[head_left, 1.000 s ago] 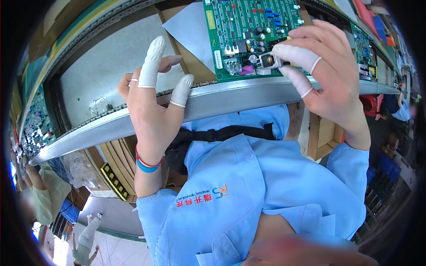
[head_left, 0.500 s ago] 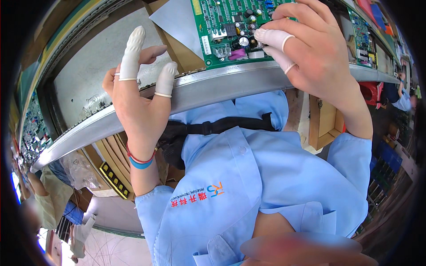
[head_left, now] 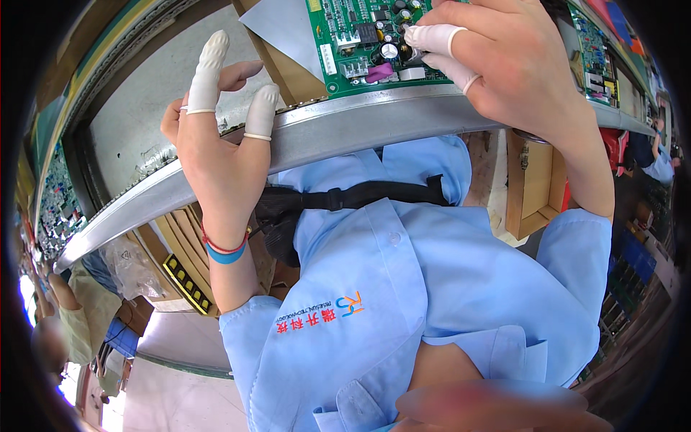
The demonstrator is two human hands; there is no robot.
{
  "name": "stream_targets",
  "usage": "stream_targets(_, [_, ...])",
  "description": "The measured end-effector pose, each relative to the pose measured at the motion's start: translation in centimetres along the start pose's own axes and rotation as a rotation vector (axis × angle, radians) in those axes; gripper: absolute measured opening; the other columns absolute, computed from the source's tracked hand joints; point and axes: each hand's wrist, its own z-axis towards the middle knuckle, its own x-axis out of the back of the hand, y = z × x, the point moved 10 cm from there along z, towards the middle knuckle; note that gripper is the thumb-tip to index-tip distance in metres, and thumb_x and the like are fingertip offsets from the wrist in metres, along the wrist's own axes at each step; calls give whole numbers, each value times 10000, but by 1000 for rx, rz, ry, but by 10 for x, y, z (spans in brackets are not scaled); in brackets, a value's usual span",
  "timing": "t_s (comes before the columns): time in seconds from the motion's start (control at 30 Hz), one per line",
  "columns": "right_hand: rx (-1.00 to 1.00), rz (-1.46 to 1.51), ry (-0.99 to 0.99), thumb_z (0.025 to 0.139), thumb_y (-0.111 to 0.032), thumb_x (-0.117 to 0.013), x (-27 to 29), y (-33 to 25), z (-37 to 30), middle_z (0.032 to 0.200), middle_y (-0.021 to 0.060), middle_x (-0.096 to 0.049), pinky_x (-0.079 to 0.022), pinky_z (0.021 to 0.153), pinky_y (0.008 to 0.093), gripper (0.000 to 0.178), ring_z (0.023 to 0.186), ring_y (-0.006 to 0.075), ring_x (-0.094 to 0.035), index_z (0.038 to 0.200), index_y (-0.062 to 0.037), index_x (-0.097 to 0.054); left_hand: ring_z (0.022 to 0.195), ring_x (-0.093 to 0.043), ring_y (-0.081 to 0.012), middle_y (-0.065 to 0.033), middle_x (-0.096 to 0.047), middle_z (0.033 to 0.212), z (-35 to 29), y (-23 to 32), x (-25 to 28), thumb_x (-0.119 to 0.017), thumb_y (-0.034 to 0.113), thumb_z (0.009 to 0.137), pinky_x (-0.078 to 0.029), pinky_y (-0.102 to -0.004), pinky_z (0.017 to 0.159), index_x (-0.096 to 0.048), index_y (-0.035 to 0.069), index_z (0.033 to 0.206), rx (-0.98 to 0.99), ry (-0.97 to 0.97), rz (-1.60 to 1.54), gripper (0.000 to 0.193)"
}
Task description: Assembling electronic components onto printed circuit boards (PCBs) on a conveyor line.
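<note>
At the top edge of the view, a green circuit board [head_left: 367, 39] lies on the grey work surface [head_left: 129, 122], just behind the curved metal rail [head_left: 345, 129]. Resting on the board's right part, the right hand [head_left: 518, 68] has 2 white-cotted fingertips [head_left: 432, 36] pressed among the components; whether they pinch anything cannot be told. Well to the left, the left hand [head_left: 216, 144] is open and holds nothing, with 2 cotted fingers raised over the rail.
</note>
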Motion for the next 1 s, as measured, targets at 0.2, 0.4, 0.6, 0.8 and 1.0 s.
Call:
stream_targets(0.2, [893, -387, 560, 695, -119, -670, 5, -33, -41, 760, 52, -619, -428, 950, 461, 100, 857, 231, -592, 769, -52, -679, 904, -601, -143, -18, -711, 1008, 2, 2, -2, -728, 115, 793, -294, -347, 999, -520, 88, 1352, -26, 5, 18, 597])
stream_targets(0.4, [889, -381, 600, 784, -109, -635, 21, -53, -52, 929, 94, -692, -416, 985, 437, 142, 964, 239, -622, 887, -43, -707, 907, -594, -150, -14, -707, 1000, 6, -2, 0, -724, 119, 798, -300, -340, 1000, -513, 73, 1353, 12, -49, -8, 595])
stream_targets(0.6, [476, -156, 14, 705, -121, -616, -40, -100, -29, 1162, 105, -650, -472, 654, 348, 427, 737, 209, -592, 1113, -6, -656, 923, -609, -171, 6, -687, 992, 10, -4, 3, -723, 134, 807, -313, -391, 999, -506, 58, 1345, 46, -52, -61, 585])
stream_targets(0.8, [131, -560, -268, 809, -122, -554, -85, -78, -18, 1201, 114, -629, -507, 519, 308, 413, 612, 162, -629, 1211, -34, -590, 946, -607, -188, 0, -688, 1007, 7, -40, 77, -720, 121, 795, -294, -401, 1003, -545, 110, 1312, 99, 54, 128, 546])
stream_targets(1.0, [32, -417, -278, 818, -54, -515, -66, -37, -31, 1049, 109, -635, -509, 545, 340, 402, 628, 229, -642, 1215, -24, -570, 938, -669, -226, -26, -734, 963, -26, -211, 252, -641, 287, 855, -313, -392, 975, -632, 127, 1226, 461, 344, 576, 405])
